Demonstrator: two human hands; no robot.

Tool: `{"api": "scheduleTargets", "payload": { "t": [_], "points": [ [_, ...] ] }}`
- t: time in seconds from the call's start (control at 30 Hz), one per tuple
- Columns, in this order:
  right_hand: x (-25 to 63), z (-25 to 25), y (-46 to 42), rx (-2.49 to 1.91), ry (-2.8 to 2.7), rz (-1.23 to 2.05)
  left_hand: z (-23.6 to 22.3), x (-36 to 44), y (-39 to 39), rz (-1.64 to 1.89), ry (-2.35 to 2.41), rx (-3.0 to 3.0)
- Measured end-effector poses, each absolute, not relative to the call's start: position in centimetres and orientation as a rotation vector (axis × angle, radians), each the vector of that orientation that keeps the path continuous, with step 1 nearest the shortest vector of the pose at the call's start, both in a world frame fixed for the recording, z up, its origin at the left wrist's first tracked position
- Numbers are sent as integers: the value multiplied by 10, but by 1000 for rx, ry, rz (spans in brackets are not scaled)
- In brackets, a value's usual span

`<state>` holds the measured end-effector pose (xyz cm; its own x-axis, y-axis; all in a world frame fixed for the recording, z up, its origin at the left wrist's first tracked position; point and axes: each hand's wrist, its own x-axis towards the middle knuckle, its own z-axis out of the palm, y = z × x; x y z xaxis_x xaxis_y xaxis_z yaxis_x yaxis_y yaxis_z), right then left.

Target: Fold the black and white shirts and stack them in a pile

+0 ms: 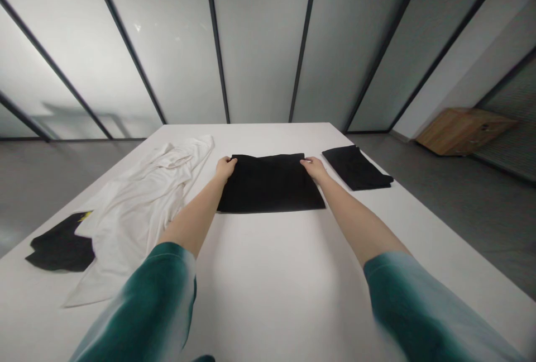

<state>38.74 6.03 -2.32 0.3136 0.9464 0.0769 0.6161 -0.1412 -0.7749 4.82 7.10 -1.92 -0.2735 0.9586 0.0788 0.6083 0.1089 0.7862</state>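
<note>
Between the two hands, and running back toward the person from the fingers, lies a folded black garment (270, 185) on a white table (268, 300). Its long axis runs side to side across the table, spanning the gap from hand to hand. The left hand (226, 168) sits at its far left corner and the right hand (314, 169) at its far right corner, so neither hand looks clearly nearer. The fingers of both hands are closed together and bunched over the far edge. At this low resolution, I cannot tell whether they are pinching the cloth or only pressing on it.

Just beyond the right fingers, a smaller folded black cloth (355, 168) lies at an angle. Left of the left fingers, a crumpled white garment (142, 200) spreads along the table, and farther left a dark garment with a yellow mark (61, 244) meets its edge. Teal sleeves (142, 306) cover the arms near the elbows, leaving the forearms bare. Well past the right fingers, a low wooden cabinet (464, 130) stands on the grey floor (431, 183).
</note>
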Motion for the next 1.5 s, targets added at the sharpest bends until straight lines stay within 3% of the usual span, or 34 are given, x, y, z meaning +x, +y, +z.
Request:
{"api": "scheduleTargets", "payload": {
  "t": [0.2,0.43,0.57,0.73,1.07,1.5],
  "points": [
    [389,-25,72,-1836,-1426,552,-16,36,75,1088,1978,1494],
    [351,-14,49,-1865,-1828,9,-2,66,56,969,2091,2052],
    [329,-15,27,-1718,-2172,-2,-6,92,32,559,1777,2481],
    [336,-34,11,-1885,-2252,158,-24,89,17,123,1730,2429],
    [376,-44,3,-1832,-2203,272,-23,62,6,114,1803,2327],
    [391,-47,-3,-1643,-1828,277,-35,24,-8,685,1775,2212]
  ]
}}
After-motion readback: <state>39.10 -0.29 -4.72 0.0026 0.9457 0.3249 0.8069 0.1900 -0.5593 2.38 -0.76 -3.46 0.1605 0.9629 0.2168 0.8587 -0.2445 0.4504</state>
